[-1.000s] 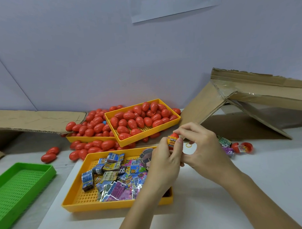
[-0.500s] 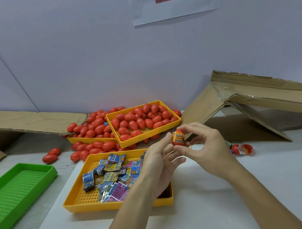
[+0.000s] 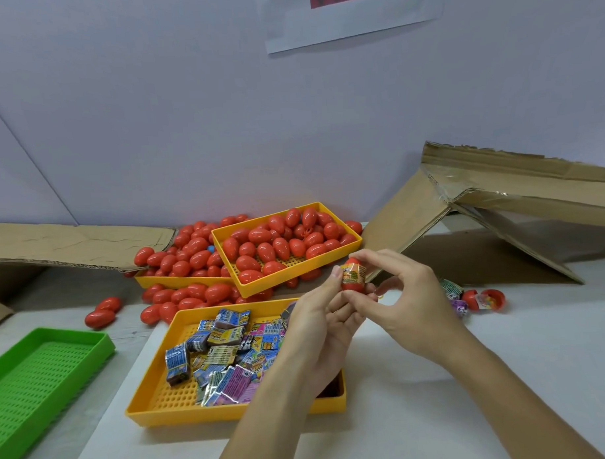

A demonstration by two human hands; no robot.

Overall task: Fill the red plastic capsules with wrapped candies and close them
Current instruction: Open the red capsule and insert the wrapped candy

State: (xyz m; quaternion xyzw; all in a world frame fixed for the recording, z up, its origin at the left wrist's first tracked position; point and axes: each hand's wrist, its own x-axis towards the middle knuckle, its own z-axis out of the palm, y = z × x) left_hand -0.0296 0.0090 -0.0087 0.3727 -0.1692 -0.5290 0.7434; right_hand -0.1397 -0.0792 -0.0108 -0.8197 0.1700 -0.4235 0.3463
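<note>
Over candy tray (image 3: pixel 153 402), hands (image 3: pixel 365 306) w/ capsule (image 3: pixel 353 278)

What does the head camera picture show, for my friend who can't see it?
Two hands, the left hand and right hand, hold a red capsule with a wrapped candy sticking out of it, above a yellow tray of wrapped candies. Behind sit yellow trays heaped with closed red capsules, a green tray at left, and cardboard at right.
</note>
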